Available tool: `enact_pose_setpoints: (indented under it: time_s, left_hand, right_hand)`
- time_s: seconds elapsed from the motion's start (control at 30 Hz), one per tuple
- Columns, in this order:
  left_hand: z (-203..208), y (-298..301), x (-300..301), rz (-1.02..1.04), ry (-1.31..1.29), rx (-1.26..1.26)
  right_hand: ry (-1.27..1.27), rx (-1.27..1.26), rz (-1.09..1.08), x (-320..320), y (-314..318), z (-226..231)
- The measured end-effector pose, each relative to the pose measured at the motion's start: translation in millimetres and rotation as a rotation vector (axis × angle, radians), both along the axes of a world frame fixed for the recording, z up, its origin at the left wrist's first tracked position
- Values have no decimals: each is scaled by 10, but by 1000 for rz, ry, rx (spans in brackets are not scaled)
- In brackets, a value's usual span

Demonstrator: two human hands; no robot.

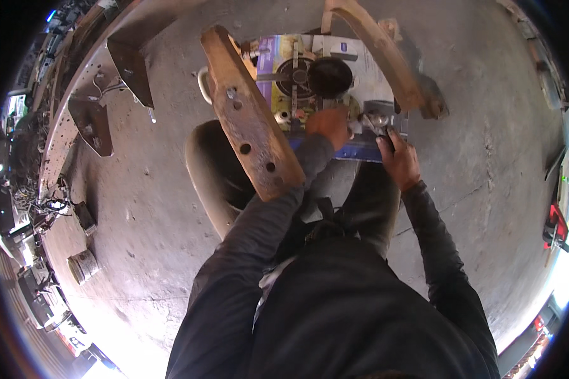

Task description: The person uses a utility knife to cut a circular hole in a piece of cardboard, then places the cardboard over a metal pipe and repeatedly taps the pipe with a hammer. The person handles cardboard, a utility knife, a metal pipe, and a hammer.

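Note:
My right hand (401, 161) is wrapped round the dark handle of a tool with a shiny rounded metal head (376, 120); its exact kind is unclear. Just left of that head, my left hand (330, 126) is closed with its fingers turned under, and what it grips is hidden. Beyond my left hand lie a round black bowl-like part (330, 77) and a dark wheel-shaped part (295, 77) crossed by metal bars. A small pale cylindrical piece (282, 117) sits left of that hand. Printed sheets (360, 50) and a blue-edged board (367, 151) lie beneath these parts.
A rusty brown metal beam with holes (253, 126) slants over my left forearm. Another curved brown beam (385, 57) arches at the far right of the work. A long rusty frame with brackets (63, 136) stands at left. A tin (83, 266) rests on the concrete floor (145, 234).

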State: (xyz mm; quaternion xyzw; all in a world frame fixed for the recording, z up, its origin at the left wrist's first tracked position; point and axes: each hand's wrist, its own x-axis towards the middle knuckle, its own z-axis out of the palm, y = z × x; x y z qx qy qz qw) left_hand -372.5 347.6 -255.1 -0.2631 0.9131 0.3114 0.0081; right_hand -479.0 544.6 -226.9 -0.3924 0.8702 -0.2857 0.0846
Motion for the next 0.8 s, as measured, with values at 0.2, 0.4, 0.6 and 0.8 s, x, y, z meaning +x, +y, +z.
enact_pose_setpoints:
  time_s: [0.2, 0.4, 0.6, 0.8]
  left_hand:
    - [71, -20, -36, 4, -27, -52]
    - [70, -16, -76, -34, -17, -55]
    - [9, 79, -180, 64, 116, -68]
    - [-71, 3, -317, -28, 7, -61]
  right_hand:
    - [-60, -110, -64, 8, 29, 48]
    - [65, -78, 33, -74, 37, -156]
    - [6, -80, 69, -128, 11, -54]
    - [60, -163, 54, -216, 2, 62]
